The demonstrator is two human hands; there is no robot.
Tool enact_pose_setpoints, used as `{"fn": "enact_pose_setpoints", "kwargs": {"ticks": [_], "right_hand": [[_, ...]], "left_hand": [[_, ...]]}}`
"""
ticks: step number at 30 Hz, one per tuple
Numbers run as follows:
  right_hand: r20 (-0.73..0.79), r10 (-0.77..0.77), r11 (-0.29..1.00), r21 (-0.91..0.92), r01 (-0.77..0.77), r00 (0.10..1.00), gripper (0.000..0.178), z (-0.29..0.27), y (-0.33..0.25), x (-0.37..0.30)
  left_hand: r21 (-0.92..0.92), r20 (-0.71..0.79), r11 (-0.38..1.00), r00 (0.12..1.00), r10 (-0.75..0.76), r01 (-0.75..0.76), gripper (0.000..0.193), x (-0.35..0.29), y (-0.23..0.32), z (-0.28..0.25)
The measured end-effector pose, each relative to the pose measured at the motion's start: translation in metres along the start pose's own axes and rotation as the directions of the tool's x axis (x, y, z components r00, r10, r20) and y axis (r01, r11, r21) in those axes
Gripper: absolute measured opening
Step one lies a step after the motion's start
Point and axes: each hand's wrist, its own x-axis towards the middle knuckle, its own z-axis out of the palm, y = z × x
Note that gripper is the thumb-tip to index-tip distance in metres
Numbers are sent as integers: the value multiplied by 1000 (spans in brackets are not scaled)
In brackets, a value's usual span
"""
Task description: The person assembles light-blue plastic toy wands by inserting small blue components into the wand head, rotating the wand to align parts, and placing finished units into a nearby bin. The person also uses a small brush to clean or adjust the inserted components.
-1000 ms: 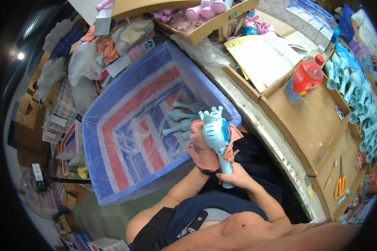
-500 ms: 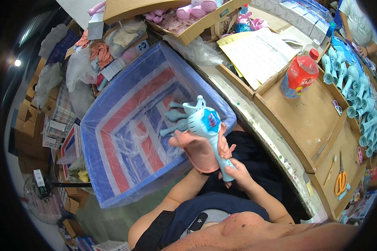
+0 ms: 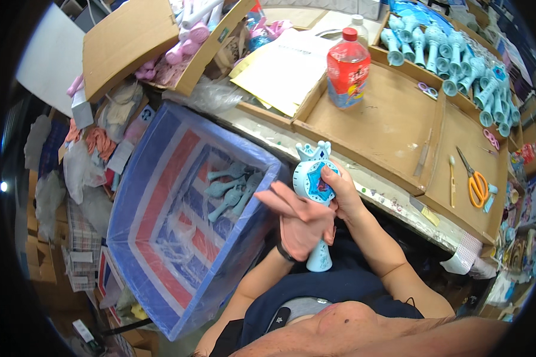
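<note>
Upright in front of my chest is a light-blue toy wand (image 3: 319, 257) with a crown top, a round head and a blue star-shaped badge. My right hand (image 3: 342, 189) is closed round the head from the right, its thumb on the badge. Salmon-pink cloth or a loose glove (image 3: 296, 209) covers my left hand (image 3: 307, 235), which wraps the handle below the head; its fingers are mostly hidden. Left of my hands, several similar blue wands (image 3: 225, 189) lie in a plastic-lined bin (image 3: 161, 238) with red, white and blue stripes.
Cardboard trays (image 3: 369, 140) line the bench, holding a red-labelled bottle (image 3: 348, 68), orange-handled scissors (image 3: 476, 184) and a brush (image 3: 452, 181). More blue wands (image 3: 455, 50) are piled at the far right. A box of pink toy parts (image 3: 190, 44) stands at the back left, beside papers (image 3: 280, 68).
My right hand has moved from the wand's lower end up to its head. The wand now stands more upright, its badge facing me. The cloth-covered left hand has closed lower. My view has turned right.
</note>
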Motion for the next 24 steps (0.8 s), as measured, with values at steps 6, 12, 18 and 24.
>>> {"fn": "enact_pose_setpoints", "kwargs": {"ticks": [6, 12, 18, 24], "right_hand": [[-7, -170, 985, -36, 169, 985, 63, -5, -12, 9], [-64, -89, 994, -73, 84, 994, 61, 6, 10, -4], [-97, -200, 976, -107, 190, 975, 61, -3, -6, -1], [225, -77, 839, 542, -59, 971, 81, 6, 8, 10]], "left_hand": [[-177, 210, 976, 974, -90, 128, 15, -12, -9, 1], [-434, 233, 861, 956, -178, 266, 24, 17, -22, -14], [610, 253, 615, 859, 446, -499, 16, -10, -16, 5], [-580, 402, 714, 900, -170, 393, 30, -21, -16, -14]]}}
